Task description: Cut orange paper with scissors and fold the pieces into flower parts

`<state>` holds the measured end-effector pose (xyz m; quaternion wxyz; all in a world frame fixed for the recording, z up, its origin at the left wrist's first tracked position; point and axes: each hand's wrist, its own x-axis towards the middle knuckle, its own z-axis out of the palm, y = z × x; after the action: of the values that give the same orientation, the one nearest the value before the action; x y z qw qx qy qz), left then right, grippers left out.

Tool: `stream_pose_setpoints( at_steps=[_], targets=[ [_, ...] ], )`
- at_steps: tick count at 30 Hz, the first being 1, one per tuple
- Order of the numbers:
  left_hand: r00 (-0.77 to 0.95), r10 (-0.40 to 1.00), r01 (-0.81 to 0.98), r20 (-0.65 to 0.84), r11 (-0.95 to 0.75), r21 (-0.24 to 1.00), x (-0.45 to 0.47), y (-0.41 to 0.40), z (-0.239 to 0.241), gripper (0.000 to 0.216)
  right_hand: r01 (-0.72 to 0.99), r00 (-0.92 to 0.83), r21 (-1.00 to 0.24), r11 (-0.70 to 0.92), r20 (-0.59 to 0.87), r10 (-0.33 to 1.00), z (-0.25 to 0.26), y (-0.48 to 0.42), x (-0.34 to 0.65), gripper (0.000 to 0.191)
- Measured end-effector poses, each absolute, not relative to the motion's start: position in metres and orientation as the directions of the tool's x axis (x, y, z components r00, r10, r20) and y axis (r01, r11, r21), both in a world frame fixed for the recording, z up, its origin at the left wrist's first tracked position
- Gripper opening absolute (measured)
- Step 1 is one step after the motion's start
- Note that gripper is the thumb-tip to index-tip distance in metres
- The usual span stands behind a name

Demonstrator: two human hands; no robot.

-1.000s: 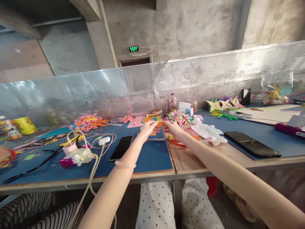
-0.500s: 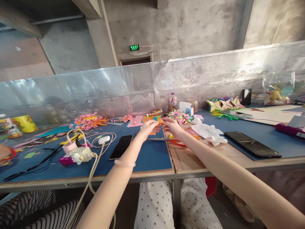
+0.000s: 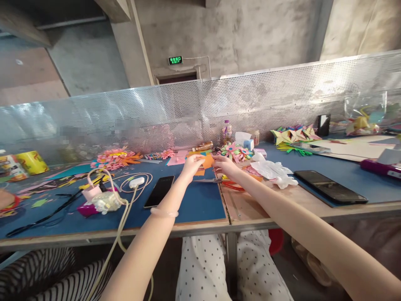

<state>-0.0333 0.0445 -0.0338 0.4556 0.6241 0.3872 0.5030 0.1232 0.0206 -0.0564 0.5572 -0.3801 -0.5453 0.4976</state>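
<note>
Both arms reach far out over the blue table mat (image 3: 194,205). My left hand (image 3: 191,165) and my right hand (image 3: 224,164) pinch a small orange paper piece (image 3: 207,161) between them, lifted a little above the mat. Under the hands lie more coloured paper sheets (image 3: 180,159) and scissors (image 3: 210,181) with red handles. A folded paper flower (image 3: 235,152) sits just right of my right hand.
A black phone (image 3: 159,191) lies left of my arm, another phone (image 3: 330,187) at the right. White crumpled tissue (image 3: 273,171), a charger with cables (image 3: 106,200), pink paper flowers (image 3: 116,158) and a perforated metal screen (image 3: 266,100) at the back. A striped-sleeved person sits at far left.
The hands were down on the paper pile; now they have lifted an orange piece and hold it between them.
</note>
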Motion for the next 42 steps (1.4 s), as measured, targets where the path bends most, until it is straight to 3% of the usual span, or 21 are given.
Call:
stream_pose_setpoints(
  at_steps=[7,11,16,24,33,42],
  targets=[
    [0.152,0.933,0.1,0.327,-0.344,0.934,-0.033,0.041,-0.031,0.019,-0.068,-0.138,-0.974,0.214,0.221,0.965,-0.058,0.022,0.122,0.029],
    [0.101,0.932,0.023,0.348,-0.352,0.936,-0.034,0.04,-0.029,0.015,-0.045,-0.141,-0.97,0.24,0.244,0.959,-0.061,0.024,0.122,0.048],
    [0.088,0.937,-0.001,0.338,-0.339,0.941,-0.035,0.044,-0.03,0.021,0.03,0.007,-0.959,0.283,0.283,0.959,-0.064,0.027,0.122,0.064],
    [0.109,0.926,0.018,0.362,-0.366,0.93,-0.035,0.045,-0.032,0.023,0.019,0.057,-0.934,0.356,0.356,0.933,-0.056,0.027,0.123,0.025],
    [0.19,0.897,0.035,0.399,-0.412,0.91,-0.033,0.042,-0.032,0.026,0.118,-0.002,-0.91,0.397,0.399,0.917,-0.065,0.03,0.124,0.024],
    [0.207,0.927,0.084,0.313,-0.335,0.938,-0.032,0.036,-0.029,0.024,0.133,0.001,-0.849,0.512,0.517,0.856,-0.063,0.03,0.122,0.022]
  ],
)
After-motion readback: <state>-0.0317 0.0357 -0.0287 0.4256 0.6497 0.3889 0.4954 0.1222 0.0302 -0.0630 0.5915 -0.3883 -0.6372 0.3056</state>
